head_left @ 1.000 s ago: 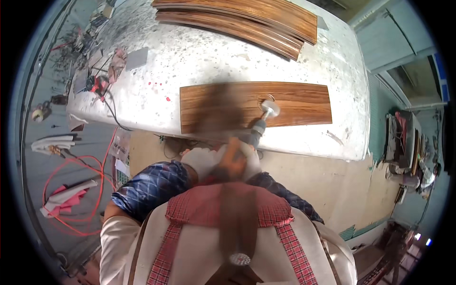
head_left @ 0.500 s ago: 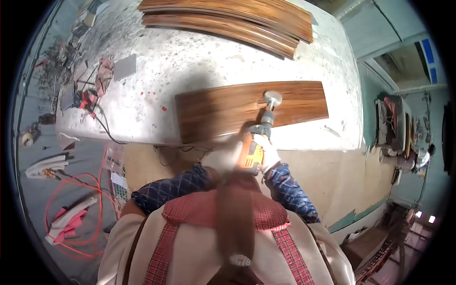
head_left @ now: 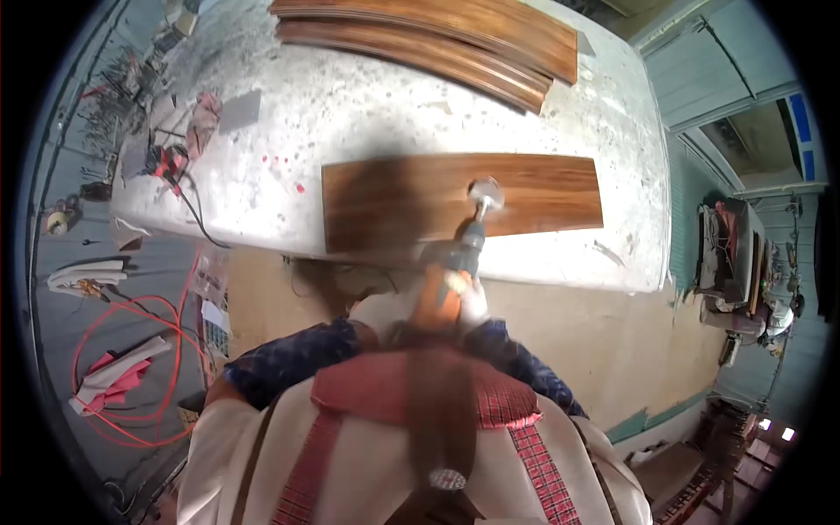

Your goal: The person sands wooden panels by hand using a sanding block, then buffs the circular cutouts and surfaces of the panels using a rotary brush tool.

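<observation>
An orange and black power drill (head_left: 437,297) sits low in front of me, and my gloved right hand (head_left: 473,304) is wrapped round its right side. Against its left side my gloved left hand (head_left: 383,312) also grips it, with fingers blurred and partly hidden. Forward from the chuck runs a short shaft with a round, pale disc (head_left: 486,193), smeared as if spinning. This disc lies over a brown wood-grain plank (head_left: 547,188), right of the plank's middle. A dark shadow falls on the plank's left half.
Several similar planks (head_left: 420,44) are stacked at the far side of the white, spotted table (head_left: 289,114). Left on it lie a red tool with a black cord (head_left: 171,166), a cloth and a grey sheet (head_left: 241,112). An orange hose (head_left: 179,350) coils at lower left.
The drill and both hands have come back toward me and slightly left. Its disc has slid left and nearer on the plank.
</observation>
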A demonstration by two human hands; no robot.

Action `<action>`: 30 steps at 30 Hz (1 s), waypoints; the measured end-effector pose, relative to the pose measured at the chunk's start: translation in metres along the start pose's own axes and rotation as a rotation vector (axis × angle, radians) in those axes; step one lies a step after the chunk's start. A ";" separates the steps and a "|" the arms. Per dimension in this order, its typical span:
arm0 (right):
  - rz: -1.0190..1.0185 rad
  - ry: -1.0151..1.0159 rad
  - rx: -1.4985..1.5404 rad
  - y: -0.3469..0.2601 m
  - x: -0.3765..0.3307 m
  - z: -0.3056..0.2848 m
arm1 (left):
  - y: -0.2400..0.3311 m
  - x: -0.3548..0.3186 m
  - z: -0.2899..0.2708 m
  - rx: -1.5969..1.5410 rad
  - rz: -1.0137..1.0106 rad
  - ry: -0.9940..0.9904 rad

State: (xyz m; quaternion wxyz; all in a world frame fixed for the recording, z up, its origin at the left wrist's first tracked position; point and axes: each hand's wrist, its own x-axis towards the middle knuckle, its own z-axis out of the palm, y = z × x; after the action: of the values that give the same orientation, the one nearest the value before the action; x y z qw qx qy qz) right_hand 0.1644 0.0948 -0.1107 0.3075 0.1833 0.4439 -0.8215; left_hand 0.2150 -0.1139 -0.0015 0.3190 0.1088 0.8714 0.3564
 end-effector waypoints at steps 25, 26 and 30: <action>-0.123 0.026 0.370 -0.104 -0.060 -0.030 | 0.093 0.048 -0.053 0.445 0.322 0.382; -0.202 -0.001 0.317 -0.113 -0.057 -0.009 | 0.093 0.056 -0.051 0.542 0.380 0.300; -0.449 0.083 0.004 -0.105 0.013 0.008 | 0.045 0.111 -0.041 0.865 0.325 0.212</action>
State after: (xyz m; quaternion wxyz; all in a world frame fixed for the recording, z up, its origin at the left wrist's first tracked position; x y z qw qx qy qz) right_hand 0.0842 0.1268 -0.0493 0.0982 0.1142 0.4842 -0.8619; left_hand 0.1013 -0.0574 -0.0013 0.0939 0.3295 0.9394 0.0152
